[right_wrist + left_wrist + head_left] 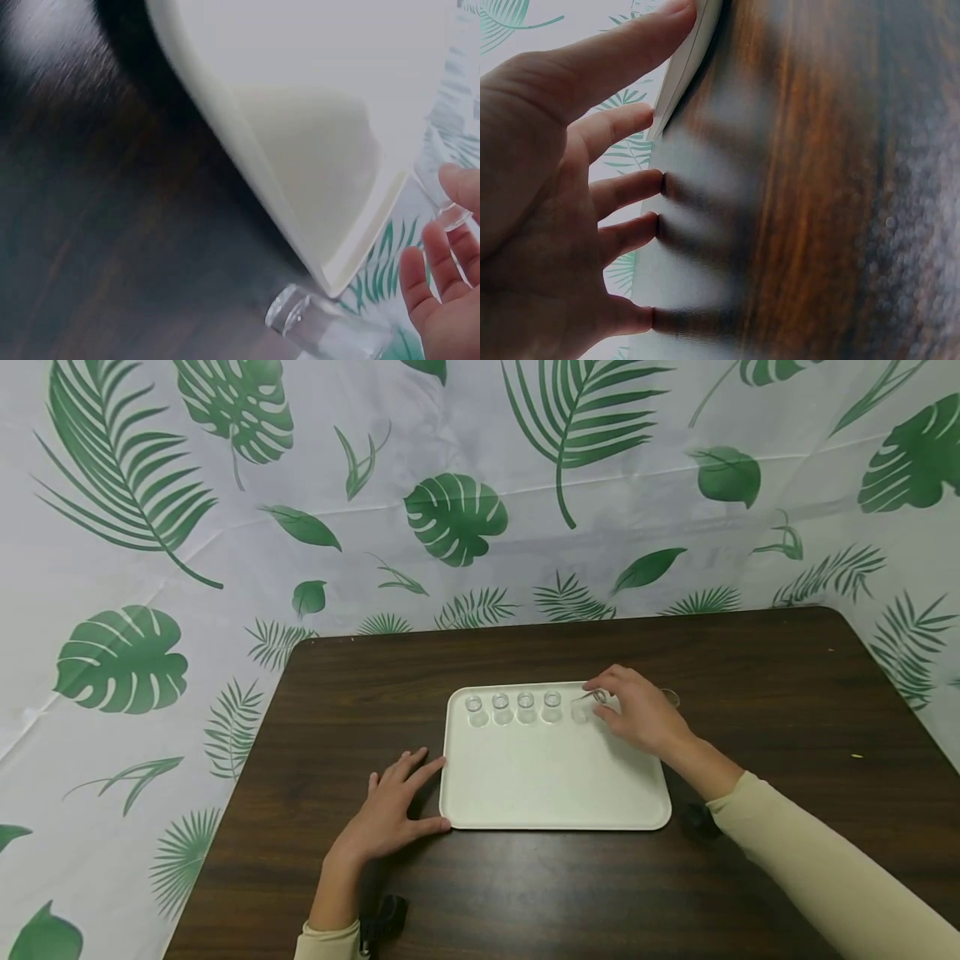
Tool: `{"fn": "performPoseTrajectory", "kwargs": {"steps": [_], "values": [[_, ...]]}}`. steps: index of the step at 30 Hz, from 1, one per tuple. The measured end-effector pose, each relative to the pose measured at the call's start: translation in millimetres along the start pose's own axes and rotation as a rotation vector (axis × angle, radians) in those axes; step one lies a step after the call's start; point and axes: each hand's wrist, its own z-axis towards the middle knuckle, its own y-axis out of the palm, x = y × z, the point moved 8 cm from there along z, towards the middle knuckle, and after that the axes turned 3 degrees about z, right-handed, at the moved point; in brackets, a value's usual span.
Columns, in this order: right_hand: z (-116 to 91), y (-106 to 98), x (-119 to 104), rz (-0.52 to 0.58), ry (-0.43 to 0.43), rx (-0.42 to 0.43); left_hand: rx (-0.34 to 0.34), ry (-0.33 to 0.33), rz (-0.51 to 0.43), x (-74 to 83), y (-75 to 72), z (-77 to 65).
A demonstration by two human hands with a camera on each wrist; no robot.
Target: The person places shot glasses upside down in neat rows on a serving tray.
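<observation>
A white tray lies on the dark table. Along its far side stands a row of several small clear glasses. At the right end of that row, my right hand pinches another small clear glass between thumb and fingers; its lower part is partly hidden. My left hand has its fingers spread at the tray's near left corner. Its thumb touches the tray edge and its other fingertips rest by the left side. One more clear glass stands on the table just outside the tray's far right corner.
The dark wood table extends around the tray on all sides. Behind it hangs a pale cloth printed with green leaves. A small yellow speck lies on the table at the right.
</observation>
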Motion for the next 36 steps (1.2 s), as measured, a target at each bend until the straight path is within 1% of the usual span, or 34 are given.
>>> {"fn": "performPoseTrajectory", "kwargs": {"steps": [11,18,24,36], "values": [[4,10,-4,0.015,0.01,0.017,0.007,0.005,0.003,-1.8,1.3,0.3],[7,14,-7,0.011,-0.04,0.038,0.015,0.016,0.007,-0.4,0.1,0.5],[8,16,-9,0.01,-0.069,0.051,0.011,0.012,0.009,-0.8,0.5,0.6],[7,18,-9,-0.014,-0.045,0.037,0.009,0.006,0.007,-1.5,1.5,0.8]]}}
